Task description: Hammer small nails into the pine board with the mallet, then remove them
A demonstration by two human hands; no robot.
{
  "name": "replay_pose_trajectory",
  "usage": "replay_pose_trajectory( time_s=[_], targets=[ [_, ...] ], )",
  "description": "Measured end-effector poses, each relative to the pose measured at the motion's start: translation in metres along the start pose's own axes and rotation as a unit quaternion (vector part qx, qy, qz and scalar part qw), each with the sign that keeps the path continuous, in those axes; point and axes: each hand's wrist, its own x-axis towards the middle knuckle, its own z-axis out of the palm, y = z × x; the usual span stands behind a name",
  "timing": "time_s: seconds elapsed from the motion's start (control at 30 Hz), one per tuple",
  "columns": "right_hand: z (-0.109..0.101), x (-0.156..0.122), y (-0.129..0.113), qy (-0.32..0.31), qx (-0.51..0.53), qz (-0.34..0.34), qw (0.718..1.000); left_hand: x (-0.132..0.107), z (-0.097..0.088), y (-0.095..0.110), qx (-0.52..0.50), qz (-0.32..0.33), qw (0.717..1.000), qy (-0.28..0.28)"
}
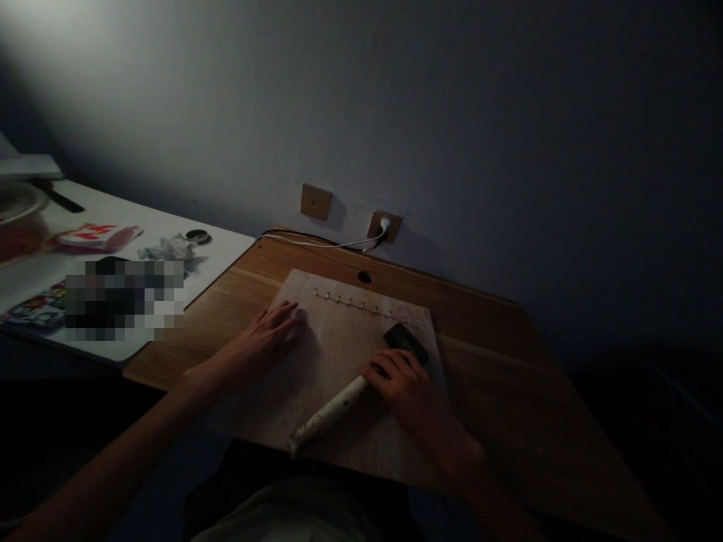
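A pale wooden board (333,354) lies on the desk in front of me. Along its far part runs a slanting row of several small metal nails (362,305), standing up from the surface. My left hand (271,331) rests on the board's left side with its fingers stretched out, holding nothing. On the right, my right hand (398,380) grips a hammer just below its dark head (410,339). The hammer's worn, whitish handle (330,414) slants down and left across the board toward the near edge. My right palm and part of the handle are hidden under the fingers.
The brown wooden desk (486,376) meets a wall with two sockets; a plug (385,226) and cables sit there. At left, a white table (223,260) carries a red-and-white packet (99,237), crumpled plastic (169,248), a clear tub (19,218) and a blurred-out patch.
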Motion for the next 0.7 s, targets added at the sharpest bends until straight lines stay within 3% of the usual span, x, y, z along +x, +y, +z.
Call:
replay_pose_trajectory(
  time_s=[0.33, 0.5, 0.6, 0.7],
  targets=[
    [0.003, -0.047, 0.039, -0.020, -0.037, 0.016, 0.999, -0.006, 0.004, 0.011, 0.010, 0.013, 1.000, -0.002],
    [0.007, -0.069, 0.049, -0.028, -0.004, 0.032, 0.999, -0.011, 0.005, 0.021, 0.018, 0.021, 0.999, -0.016],
    [-0.003, -0.064, 0.057, -0.029, 0.049, 0.048, 0.997, -0.003, 0.001, 0.025, 0.028, 0.016, 0.999, -0.011],
    [-0.020, -0.034, 0.074, -0.022, 0.053, 0.109, 0.992, 0.025, -0.006, 0.023, 0.039, 0.010, 0.999, 0.017]
  ],
)
